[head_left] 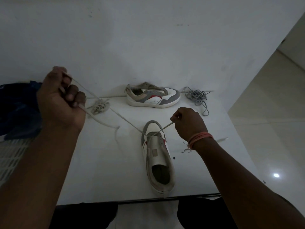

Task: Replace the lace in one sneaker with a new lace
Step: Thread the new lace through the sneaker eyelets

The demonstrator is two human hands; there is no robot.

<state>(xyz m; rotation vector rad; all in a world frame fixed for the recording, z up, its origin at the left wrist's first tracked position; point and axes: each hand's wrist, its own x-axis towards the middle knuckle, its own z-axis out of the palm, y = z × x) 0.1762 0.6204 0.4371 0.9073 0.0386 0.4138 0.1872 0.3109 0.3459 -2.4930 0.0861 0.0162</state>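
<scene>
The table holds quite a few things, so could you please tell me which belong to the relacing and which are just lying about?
In use: near sneaker; white lace through its front eyelets; left hand and right hand, each gripping one end.

Lying about: far sneaker; grey lace pile; tangled pale lace; blue cloth.

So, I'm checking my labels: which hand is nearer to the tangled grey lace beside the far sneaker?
Right. The right hand is just left of and nearer the camera than the grey lace; the left hand is far across the table, beyond the far sneaker.
</scene>
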